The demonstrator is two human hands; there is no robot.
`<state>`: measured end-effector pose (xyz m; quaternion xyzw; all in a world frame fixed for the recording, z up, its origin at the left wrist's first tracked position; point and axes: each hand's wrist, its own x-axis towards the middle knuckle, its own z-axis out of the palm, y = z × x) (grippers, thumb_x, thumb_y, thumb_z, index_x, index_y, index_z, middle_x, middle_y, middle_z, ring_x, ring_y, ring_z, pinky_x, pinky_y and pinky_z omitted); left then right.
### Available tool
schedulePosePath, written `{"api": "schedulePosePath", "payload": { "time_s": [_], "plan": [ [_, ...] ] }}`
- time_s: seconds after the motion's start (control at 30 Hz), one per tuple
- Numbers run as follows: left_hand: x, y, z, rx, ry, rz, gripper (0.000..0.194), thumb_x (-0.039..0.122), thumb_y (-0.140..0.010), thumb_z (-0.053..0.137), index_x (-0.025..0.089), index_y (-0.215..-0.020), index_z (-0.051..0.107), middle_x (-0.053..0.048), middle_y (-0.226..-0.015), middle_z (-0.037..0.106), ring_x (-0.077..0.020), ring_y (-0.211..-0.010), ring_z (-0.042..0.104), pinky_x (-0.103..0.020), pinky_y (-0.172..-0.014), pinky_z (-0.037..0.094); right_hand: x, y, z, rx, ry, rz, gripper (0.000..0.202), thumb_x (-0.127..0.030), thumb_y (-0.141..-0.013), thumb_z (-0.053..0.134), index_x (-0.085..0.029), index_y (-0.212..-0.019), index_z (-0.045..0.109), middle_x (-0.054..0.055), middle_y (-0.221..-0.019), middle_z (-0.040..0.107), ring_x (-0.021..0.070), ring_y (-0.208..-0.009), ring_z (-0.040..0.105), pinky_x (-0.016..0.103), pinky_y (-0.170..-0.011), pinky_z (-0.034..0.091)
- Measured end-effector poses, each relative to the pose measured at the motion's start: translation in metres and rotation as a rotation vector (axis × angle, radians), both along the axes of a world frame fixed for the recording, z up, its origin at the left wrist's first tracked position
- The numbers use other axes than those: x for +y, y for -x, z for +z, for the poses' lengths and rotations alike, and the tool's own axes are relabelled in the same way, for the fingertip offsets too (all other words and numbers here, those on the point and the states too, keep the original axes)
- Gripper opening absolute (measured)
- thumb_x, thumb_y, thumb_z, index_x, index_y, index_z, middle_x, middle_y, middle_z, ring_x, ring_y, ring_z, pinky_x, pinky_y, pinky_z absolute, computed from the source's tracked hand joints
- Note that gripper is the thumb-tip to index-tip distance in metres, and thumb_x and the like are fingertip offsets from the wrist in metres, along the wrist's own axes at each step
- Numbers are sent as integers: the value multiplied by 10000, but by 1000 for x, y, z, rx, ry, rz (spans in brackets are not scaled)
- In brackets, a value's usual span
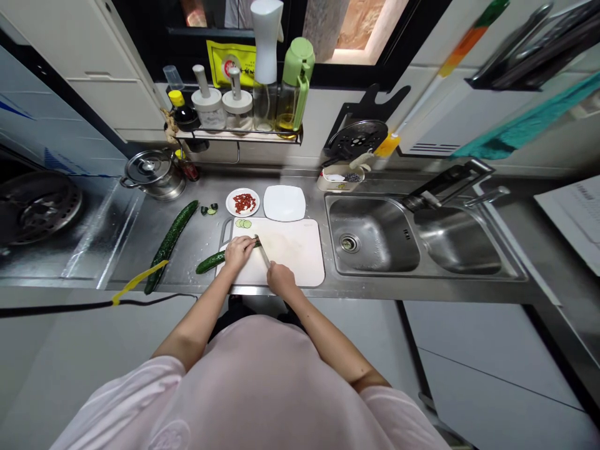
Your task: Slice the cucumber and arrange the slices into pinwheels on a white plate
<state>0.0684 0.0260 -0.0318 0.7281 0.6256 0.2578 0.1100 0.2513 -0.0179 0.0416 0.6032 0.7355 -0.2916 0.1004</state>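
Note:
My left hand [239, 251] presses a dark green cucumber [210, 262] down on the white cutting board [300, 256], its fingers closed around the cut end. In my right hand [281, 279] is a kitchen knife [263, 251], gripped by a handle that my fingers hide. The blade is at the cucumber's right end, beside my left fingertips. A few pale cucumber slices [244, 223] lie at the board's upper left. Behind the board stand a plate of chopped red pieces [245, 202] and a white square plate [284, 203].
Another whole cucumber [171, 244] lies to the left, near several green end pieces [209, 209]. A lidded steel pot [152, 174] stands at the back left. On the right is a double sink [375, 250]. A wall rack [234, 136] holds jars and bottles. A yellow-tagged black cable [126, 302] crosses the lower left.

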Motion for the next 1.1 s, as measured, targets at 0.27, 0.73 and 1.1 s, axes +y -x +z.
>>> {"api": "schedulePosePath", "payload": {
  "time_s": [0.27, 0.73, 1.1],
  "plan": [
    [-1, 0, 2, 13, 14, -8, 280, 355, -934, 466, 271, -1039, 711, -39, -1056, 681, -202, -983, 583, -347, -883, 444, 12, 8, -2, 7, -7, -14, 277, -183, -925, 368, -153, -1110, 571, 135, -995, 687, 248, -939, 657, 325, -753, 470],
    [-1, -1, 5, -5, 6, 1, 279, 355, -934, 467, 270, -1028, 715, -38, -1047, 686, -202, -980, 582, -342, -871, 447, 4, 3, -2, 4, -6, -3, 255, -193, -938, 368, -152, -1092, 566, 131, -973, 687, 231, -921, 657, 304, -745, 459],
    [-1, -2, 6, -4, 16, 6, 275, 356, -932, 471, 270, -1021, 717, -37, -1049, 685, -202, -981, 582, -338, -870, 448, 12, 8, -9, 3, -2, 14, 258, -182, -939, 366, -149, -1099, 565, 137, -982, 684, 232, -916, 660, 305, -741, 465]
  ]
}}
